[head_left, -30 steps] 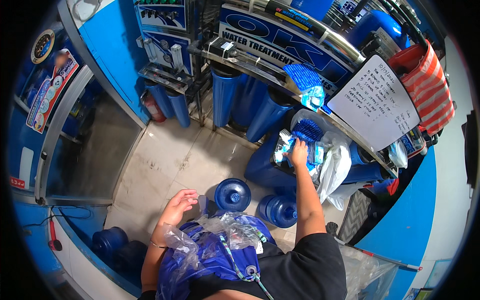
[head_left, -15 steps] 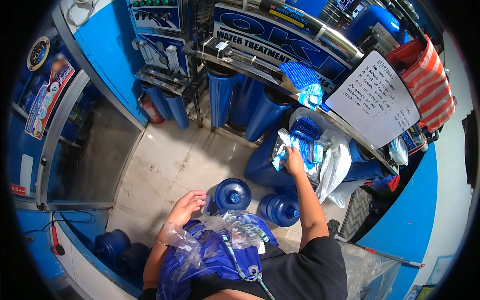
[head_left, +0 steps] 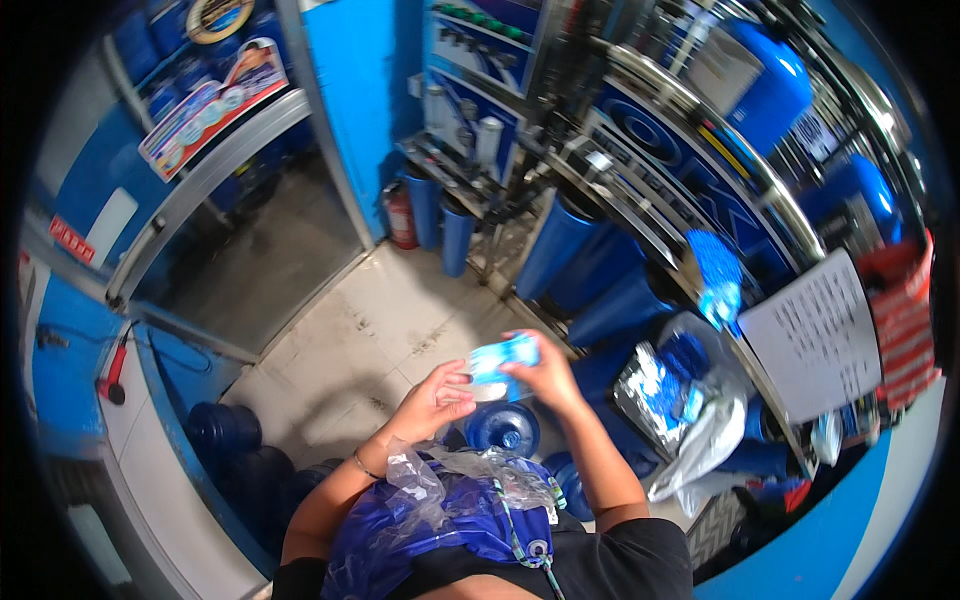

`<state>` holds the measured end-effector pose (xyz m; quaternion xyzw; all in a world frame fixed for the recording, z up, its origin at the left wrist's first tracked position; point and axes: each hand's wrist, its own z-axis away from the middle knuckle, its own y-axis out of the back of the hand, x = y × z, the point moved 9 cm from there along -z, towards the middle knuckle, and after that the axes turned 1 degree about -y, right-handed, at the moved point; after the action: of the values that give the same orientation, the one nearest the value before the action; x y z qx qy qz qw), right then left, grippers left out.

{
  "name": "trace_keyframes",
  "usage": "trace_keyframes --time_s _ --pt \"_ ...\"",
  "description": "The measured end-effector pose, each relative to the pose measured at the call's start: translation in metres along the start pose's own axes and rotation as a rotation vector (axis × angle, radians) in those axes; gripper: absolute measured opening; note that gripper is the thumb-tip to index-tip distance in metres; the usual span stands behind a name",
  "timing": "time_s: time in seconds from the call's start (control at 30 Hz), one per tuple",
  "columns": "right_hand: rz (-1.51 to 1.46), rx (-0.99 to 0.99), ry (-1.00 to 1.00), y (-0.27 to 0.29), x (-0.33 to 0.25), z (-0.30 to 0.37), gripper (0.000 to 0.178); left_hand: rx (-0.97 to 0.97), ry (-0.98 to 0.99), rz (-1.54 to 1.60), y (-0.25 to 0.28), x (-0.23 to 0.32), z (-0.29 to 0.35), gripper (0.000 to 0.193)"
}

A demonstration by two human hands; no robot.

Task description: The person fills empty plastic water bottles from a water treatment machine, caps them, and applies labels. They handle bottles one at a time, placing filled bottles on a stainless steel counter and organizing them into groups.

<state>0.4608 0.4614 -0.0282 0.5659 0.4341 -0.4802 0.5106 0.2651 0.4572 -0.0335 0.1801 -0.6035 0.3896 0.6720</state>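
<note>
My right hand [head_left: 546,378] is closed around a small light-blue and white packet [head_left: 500,358], held up in front of me above the floor. Motion smears the packet, so its exact kind is unclear. Close by its left end is my left hand [head_left: 436,402], fingers apart and slightly curled; whether they touch the packet I cannot tell. Below both hands a round blue water jug [head_left: 503,430] stands on the floor. A blue drawstring bag [head_left: 440,520] with crumpled clear plastic [head_left: 415,470] lies against my front.
To the right, a bin top [head_left: 655,400] holds blue-printed packaging beside a white plastic bag [head_left: 705,455]. Tall blue filter housings [head_left: 560,235] hang along a metal rack. Dark blue jugs [head_left: 225,430] stand at lower left, near a glass door [head_left: 260,240]. A whiteboard [head_left: 815,335] leans at right.
My right hand has left the pile on the bin and come in front of me with the light-blue packet. My left hand has moved toward it. The view has turned left.
</note>
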Motion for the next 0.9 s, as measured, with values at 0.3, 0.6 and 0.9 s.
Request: trace_keyframes --time_s 0.3,0.6,0.9 --pt "0.277 -0.674 0.241 -0.244 -0.129 -0.102 0.085 0.628 -0.191 0.176 0.188 0.056 0.041 0.014" --pt "1.311 0.187 0.774 -0.114 -0.228 -0.488 0.029 0.827 -0.151 0.237 0.285 0.054 0.055 0.021" --pt "1.688 0.241 0.865 -0.062 -0.192 -0.698 0.010 1.118 -0.164 0.308 0.344 0.052 0.018 0.026"
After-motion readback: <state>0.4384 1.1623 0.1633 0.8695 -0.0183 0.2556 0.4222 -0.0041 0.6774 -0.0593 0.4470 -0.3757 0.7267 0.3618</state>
